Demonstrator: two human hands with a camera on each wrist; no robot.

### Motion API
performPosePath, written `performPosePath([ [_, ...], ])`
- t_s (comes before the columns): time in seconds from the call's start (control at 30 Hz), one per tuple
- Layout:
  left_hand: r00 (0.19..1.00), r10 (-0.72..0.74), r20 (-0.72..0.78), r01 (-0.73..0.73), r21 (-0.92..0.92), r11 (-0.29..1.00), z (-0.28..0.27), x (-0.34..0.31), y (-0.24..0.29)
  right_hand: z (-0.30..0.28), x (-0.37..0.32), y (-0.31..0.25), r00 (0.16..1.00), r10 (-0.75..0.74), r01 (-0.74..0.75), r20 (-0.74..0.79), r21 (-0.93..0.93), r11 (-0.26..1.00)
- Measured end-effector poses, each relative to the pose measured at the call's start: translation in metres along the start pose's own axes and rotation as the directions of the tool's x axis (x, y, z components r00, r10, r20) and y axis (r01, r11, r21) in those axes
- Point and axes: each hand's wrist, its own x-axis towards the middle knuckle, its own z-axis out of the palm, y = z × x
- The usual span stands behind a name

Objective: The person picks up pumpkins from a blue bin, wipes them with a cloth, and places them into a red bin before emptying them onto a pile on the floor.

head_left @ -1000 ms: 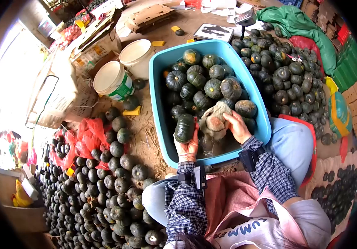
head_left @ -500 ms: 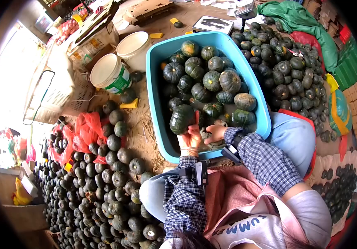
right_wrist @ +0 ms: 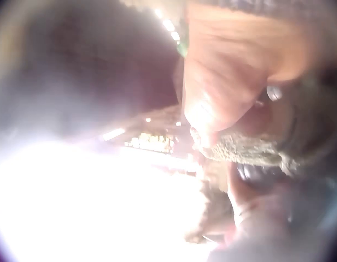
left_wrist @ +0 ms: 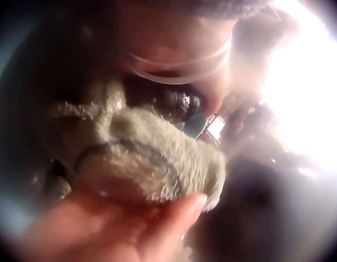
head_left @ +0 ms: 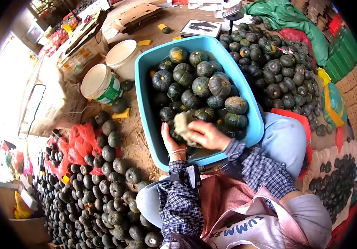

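- Over the tub's near left part, a pale cloth [head_left: 183, 123] covered part of a dark squash [head_left: 174, 134].
- The right hand [head_left: 208, 135] had its fingers clamped on the cloth.
- The left hand [head_left: 172, 143] cupped the squash, its fingers seemingly curved round it, though partly hidden.
- Farther out, squashes [head_left: 202, 86] filled much of the blue tub [head_left: 142, 103]; white buckets [head_left: 95, 81] stood left.

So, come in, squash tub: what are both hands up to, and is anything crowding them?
Left hand cupping dark green squash; right hand holding cloth against it; more squash crowding blue tub just beyond.
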Motion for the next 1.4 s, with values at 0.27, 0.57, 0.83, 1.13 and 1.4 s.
performPosePath([
  [0.27, 0.998, 0.019, 0.062, -0.028, 0.135, 0.99, -0.009, 0.008, -0.027, 0.056, 0.006, 0.042, 0.959, -0.042, -0.095, -0.28, -0.458, 0.884],
  [0.57, 0.949, 0.311, 0.057, -0.275, 0.634, 0.723, 0.059, -0.031, -0.034, 0.009, 0.019, 0.046, 0.948, 0.304, -0.304, -0.093, 0.015, 0.953],
  [0.83, 0.906, -0.365, 0.215, 0.368, 0.025, 0.929, -0.004, -0.019, -0.03, 0.021, -0.038, -0.003, 0.997, -0.067, 0.077, 0.038, -0.536, 0.84],
  [1.13, 0.979, -0.185, 0.091, 0.153, 0.279, 0.948, 0.034, -0.025, -0.057, -0.016, -0.006, 0.029, 0.807, 0.525, -0.496, -0.27, 0.171, 0.851],
  [1.4, 0.985, -0.098, 0.14, 0.103, -0.024, 0.994, 0.065, -0.048, -0.036, -0.036, -0.006, 0.041, 0.733, 0.47, -0.471, 0.492, 0.865, -0.171],
])
